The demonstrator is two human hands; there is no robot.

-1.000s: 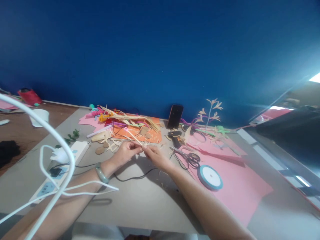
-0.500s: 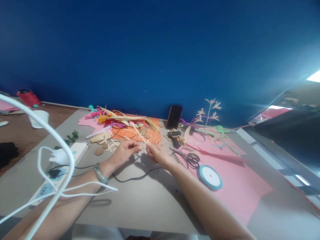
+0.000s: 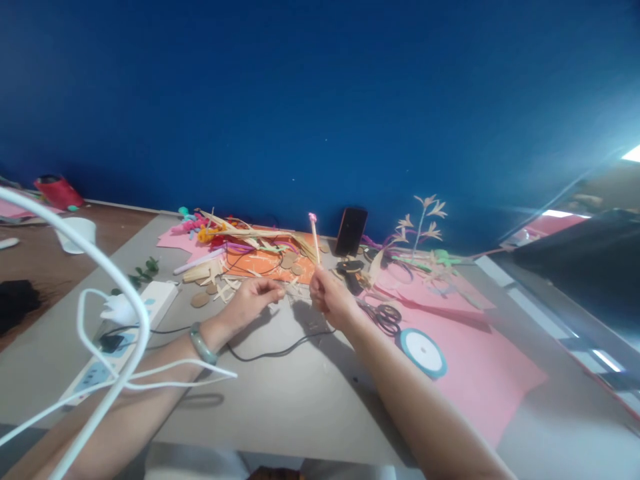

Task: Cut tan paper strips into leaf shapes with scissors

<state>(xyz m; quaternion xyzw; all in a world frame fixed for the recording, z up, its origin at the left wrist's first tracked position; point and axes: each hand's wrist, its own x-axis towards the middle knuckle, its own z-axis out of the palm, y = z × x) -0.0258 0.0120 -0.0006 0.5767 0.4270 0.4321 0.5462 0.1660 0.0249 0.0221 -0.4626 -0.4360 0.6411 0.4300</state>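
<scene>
Upright in my right hand [image 3: 330,298] is a thin pale stick [image 3: 315,244] with a small pink tip, its lower end wrapped by my closed fingers. My left hand [image 3: 254,297] is a short way to the left, thumb and fingertips pinched together; whatever they hold, if anything, is too small to make out. Beyond both hands lies an orange sheet [image 3: 243,266] strewn with pale husk strips [image 3: 265,235] and round brown discs [image 3: 289,260]. Scissors [image 3: 386,319] lie by my right wrist, partly hidden by it.
A ribbon spool [image 3: 424,353] rests on pink paper [image 3: 480,373] at the right. Behind stand a phone [image 3: 351,231] and a stem with pale flowers [image 3: 420,223]. On the left are a power strip [image 3: 161,300], a thick white cable [image 3: 143,327] and a white cup [image 3: 77,235].
My right hand has moved right, away from my left hand, and the stick has swung from leaning left to nearly upright. My left hand has stayed about where it was, still pinched.
</scene>
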